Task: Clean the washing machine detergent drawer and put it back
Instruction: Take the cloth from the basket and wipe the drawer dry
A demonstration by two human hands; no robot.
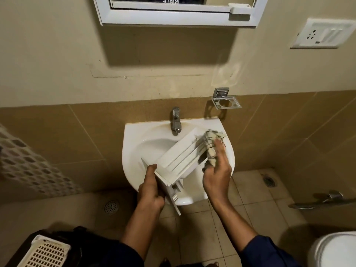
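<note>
The white detergent drawer [178, 158] lies tilted, underside up, over the white wash basin [131, 162]. My left hand [151, 187] grips the drawer's front panel at the basin's near rim. In my right hand [216, 168] is a checked grey cloth [211, 143], pressed against the far right end of the drawer. The drawer's ribbed underside faces me; its compartments are hidden.
A chrome tap [176, 120] stands at the back of the basin, with a steel soap holder [225, 100] on the wall to its right. A perforated laundry basket [44, 251] sits at lower left, a toilet [335, 249] at lower right. Floor drains lie on either side.
</note>
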